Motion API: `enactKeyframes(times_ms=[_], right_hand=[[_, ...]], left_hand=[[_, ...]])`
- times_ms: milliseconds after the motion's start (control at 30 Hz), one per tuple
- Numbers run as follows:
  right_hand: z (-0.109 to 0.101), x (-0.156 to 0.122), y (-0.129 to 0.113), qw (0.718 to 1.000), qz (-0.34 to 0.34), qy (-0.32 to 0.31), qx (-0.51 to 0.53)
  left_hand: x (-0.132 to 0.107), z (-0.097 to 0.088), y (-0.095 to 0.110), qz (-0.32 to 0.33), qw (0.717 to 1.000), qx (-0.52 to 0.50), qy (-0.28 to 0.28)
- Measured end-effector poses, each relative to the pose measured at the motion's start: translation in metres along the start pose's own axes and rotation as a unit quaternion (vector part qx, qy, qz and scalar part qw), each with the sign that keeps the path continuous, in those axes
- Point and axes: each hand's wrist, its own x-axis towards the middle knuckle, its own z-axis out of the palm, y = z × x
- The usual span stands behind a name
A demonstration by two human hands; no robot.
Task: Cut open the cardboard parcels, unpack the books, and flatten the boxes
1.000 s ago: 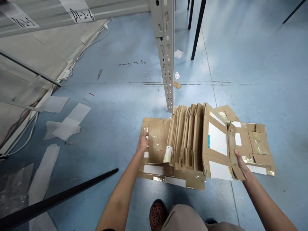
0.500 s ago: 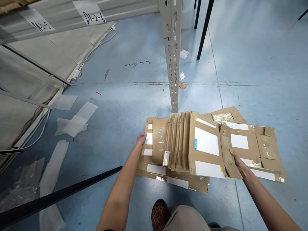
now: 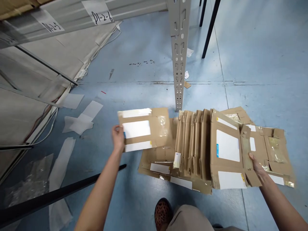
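Note:
Flattened cardboard boxes stand in a leaning row in front of me, packed edge to edge. My right hand is closed on the right end of that row, thumb over a cardboard flap. My left hand pinches the left edge of a single flattened box, with white labels and shiny tape, raised and tilted at the row's left side. Beneath lie more flattened cardboard sheets, some with white labels. Another flattened box with tape rests under and beyond my right hand.
A perforated metal shelf post rises just behind the cardboard. A shelf beam with paper tags crosses the upper left. A black bar slants in at lower left. Plastic film and paper sheets litter the blue floor. My shoe is below.
My left hand has moved left and lifted the flattened box's left end out from the row. My right hand and the row have shifted right, the row fanning wider.

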Motion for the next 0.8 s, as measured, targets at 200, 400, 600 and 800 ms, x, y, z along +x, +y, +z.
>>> enactKeyframes(times_ms=[200,400,600,800], right_hand=[[-0.006,-0.009,-0.015,0.998,0.004,0.058,-0.007],[0.006,0.000,-0.014,0.998,0.048,0.022,-0.019],[0.024,0.032,-0.010,0.996,0.048,-0.073,-0.026],[0.051,0.050,-0.017,0.993,0.026,-0.096,-0.059]], left_hand=[[-0.087,0.128,-0.039,-0.060,0.983,0.076,-0.154],[-0.123,0.153,-0.051,-0.115,0.958,0.199,-0.174],[-0.117,0.152,-0.050,-0.134,0.937,0.235,-0.223],[-0.124,0.167,-0.047,-0.146,0.940,0.188,-0.245]])
